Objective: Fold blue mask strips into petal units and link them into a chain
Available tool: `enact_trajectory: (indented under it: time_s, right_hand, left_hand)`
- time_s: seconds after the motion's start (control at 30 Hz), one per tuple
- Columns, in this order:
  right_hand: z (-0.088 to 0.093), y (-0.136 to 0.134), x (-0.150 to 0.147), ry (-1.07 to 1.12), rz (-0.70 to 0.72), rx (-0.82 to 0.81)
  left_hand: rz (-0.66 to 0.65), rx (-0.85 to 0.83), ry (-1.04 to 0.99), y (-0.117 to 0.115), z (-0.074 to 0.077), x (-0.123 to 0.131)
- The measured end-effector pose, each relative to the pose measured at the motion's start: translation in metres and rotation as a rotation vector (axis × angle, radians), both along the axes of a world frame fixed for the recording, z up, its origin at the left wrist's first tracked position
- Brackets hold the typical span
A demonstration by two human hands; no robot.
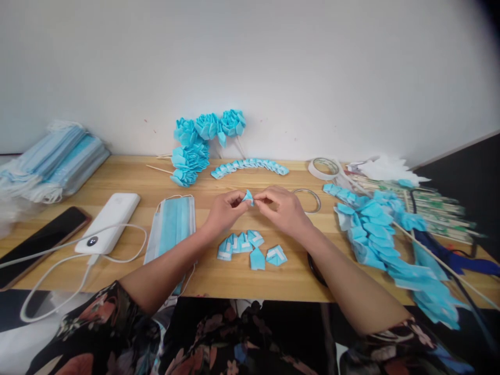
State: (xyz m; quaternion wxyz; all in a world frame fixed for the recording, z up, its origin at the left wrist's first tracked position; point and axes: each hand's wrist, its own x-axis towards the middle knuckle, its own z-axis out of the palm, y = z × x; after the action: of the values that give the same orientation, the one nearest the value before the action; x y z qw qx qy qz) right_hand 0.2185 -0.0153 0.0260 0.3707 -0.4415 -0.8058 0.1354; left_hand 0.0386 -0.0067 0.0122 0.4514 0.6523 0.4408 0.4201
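Note:
A small folded blue fabric petal is pinched between my two hands above the middle of the table. My left hand grips its left side with thumb and fingertips. On the other side my right hand has its thumb and fingers closed at the petal's right edge. Below them on the table lie several folded petals with white strips, a plain blue petal and a single petal with a white strip. Behind my hands runs a curved row of joined blue petals.
Blue flowers on sticks lean at the wall. Stacked masks, a phone, a white power bank and a mask are left. Tape rolls, blue petal strips and blue-handled scissors lie right.

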Motion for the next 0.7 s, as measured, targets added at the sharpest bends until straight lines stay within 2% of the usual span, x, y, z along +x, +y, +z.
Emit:
enact_trajectory:
  time_s: [0.37, 0.43, 0.57, 0.7]
  right_hand:
    - [0.0, 0.001, 0.001, 0.028, -0.002, -0.013]
    - [0.002, -0.001, 0.001, 0.075, -0.011, -0.07]
    - [0.007, -0.003, 0.001, 0.245, 0.008, -0.291]
    - [0.005, -0.001, 0.006, 0.442, 0.112, -0.423]
  left_hand:
    - [-0.012, -0.046, -0.049, -0.001, 0.003, 0.0]
    - [-0.02, -0.06, -0.072, -0.002, 0.006, 0.0]
    - [-0.055, -0.082, -0.093, -0.004, 0.011, 0.0]
    - [-0.065, -0.097, -0.098, -0.005, 0.013, -0.002]
